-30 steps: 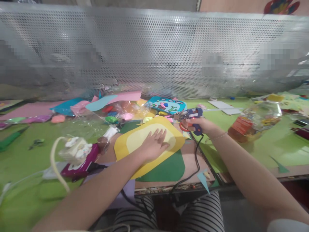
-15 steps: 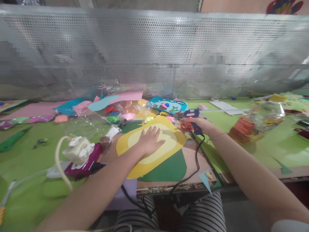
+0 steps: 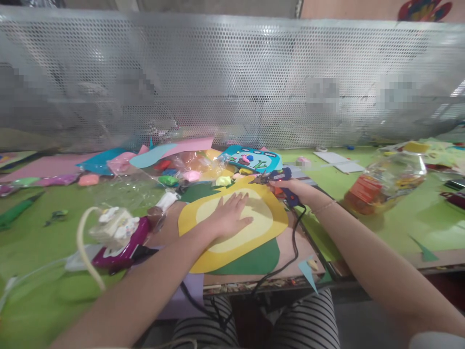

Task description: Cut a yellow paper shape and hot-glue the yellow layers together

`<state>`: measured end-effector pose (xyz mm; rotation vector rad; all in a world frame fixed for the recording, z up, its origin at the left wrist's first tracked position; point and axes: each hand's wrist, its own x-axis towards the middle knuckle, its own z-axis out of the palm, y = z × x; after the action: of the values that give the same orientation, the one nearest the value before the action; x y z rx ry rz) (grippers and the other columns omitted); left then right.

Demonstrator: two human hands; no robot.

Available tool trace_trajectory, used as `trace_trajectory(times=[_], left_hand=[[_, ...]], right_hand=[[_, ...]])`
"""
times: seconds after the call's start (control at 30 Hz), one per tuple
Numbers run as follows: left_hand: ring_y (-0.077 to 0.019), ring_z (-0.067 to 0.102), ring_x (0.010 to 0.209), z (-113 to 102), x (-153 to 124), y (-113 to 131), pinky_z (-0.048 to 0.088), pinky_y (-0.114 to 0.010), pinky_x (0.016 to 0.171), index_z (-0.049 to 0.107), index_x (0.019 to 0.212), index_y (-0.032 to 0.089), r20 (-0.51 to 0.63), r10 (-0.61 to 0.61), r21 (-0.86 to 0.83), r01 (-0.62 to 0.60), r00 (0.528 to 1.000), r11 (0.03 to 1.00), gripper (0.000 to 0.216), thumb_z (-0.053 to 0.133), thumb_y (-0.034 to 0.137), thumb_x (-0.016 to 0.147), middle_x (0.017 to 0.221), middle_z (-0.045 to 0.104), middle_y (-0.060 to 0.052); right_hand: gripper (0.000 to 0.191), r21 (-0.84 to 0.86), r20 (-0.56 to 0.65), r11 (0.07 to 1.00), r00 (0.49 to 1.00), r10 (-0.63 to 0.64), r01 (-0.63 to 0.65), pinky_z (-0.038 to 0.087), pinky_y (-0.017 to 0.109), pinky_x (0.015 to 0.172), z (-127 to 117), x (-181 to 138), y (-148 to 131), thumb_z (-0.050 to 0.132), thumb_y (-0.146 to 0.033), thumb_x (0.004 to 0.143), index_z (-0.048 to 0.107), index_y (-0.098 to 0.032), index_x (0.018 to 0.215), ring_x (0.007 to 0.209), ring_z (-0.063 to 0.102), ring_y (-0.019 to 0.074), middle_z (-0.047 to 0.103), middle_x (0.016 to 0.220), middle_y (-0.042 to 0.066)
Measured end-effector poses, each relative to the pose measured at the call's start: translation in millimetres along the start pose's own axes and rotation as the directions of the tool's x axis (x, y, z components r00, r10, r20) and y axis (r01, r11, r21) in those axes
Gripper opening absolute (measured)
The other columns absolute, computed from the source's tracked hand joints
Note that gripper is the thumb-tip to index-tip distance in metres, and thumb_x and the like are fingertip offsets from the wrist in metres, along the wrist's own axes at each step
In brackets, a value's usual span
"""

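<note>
My left hand (image 3: 232, 215) lies flat with fingers stretched on a pale yellow rounded piece (image 3: 259, 213), which sits on a larger yellow sheet (image 3: 279, 218). Under these, a dark green sheet (image 3: 250, 257) sticks out at the front and back left. My right hand (image 3: 296, 190) is wrapped round a dark blue hot glue gun (image 3: 282, 175) with an orange trigger and a black cord. Its nozzle points left, at the yellow sheet's far edge; whether it touches cannot be made out.
Behind the sheets lie a blue decorated panel (image 3: 252, 159) and bagged clay lumps (image 3: 192, 175). A purple power strip with a white plug (image 3: 119, 242) stands left. On the right leans a plastic bottle (image 3: 388, 182). A perforated metal screen (image 3: 232, 82) closes the back. The black cord (image 3: 296, 242) hangs over the front edge.
The yellow piece has turned and slid a little to the right under my left hand. My right hand has shifted slightly left and down with the glue gun.
</note>
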<state>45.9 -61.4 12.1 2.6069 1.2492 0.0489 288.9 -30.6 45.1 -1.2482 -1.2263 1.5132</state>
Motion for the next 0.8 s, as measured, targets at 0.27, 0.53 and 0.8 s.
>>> trace_trajectory(times=[0.27,0.53,0.8], left_hand=[[-0.026,0.021,0.136,-5,0,1,0.018,-0.044,0.11,0.029,0.138,0.016,-0.12,0.026,-0.032,-0.03,0.992,0.999,0.064,0.037,0.051,0.086,0.148,0.025,-0.013],[-0.025,0.047,0.11,-18,-5,-1,0.037,-0.037,0.095,0.053,0.109,0.02,-0.233,0.271,0.006,-0.277,0.934,0.961,0.045,0.057,0.05,0.077,0.115,0.052,-0.009],[-0.0269,0.047,0.114,-22,-5,-8,0.035,-0.037,0.096,0.058,0.109,0.019,-0.123,0.312,0.072,-0.305,0.942,0.949,0.047,0.058,0.052,0.075,0.119,0.055,-0.01]], right_hand=[[0.015,0.064,0.039,0.996,0.998,0.051,-0.053,0.057,0.025,0.065,4,-5,-4,0.067,-0.026,0.074,0.069,-0.015,0.084,0.074,0.068,0.0183,0.072,0.086,0.009],[0.02,0.138,-0.12,0.983,0.987,-0.107,0.123,0.058,0.03,0.064,-2,0,-5,0.07,-0.026,0.072,0.066,-0.018,0.09,0.071,0.069,0.0204,0.072,0.085,0.007],[0.032,0.064,-0.208,0.952,0.937,-0.282,0.3,0.056,0.028,0.066,-13,9,0,0.075,-0.033,0.066,0.064,-0.02,0.093,0.076,0.067,0.0185,0.071,0.085,0.004]])
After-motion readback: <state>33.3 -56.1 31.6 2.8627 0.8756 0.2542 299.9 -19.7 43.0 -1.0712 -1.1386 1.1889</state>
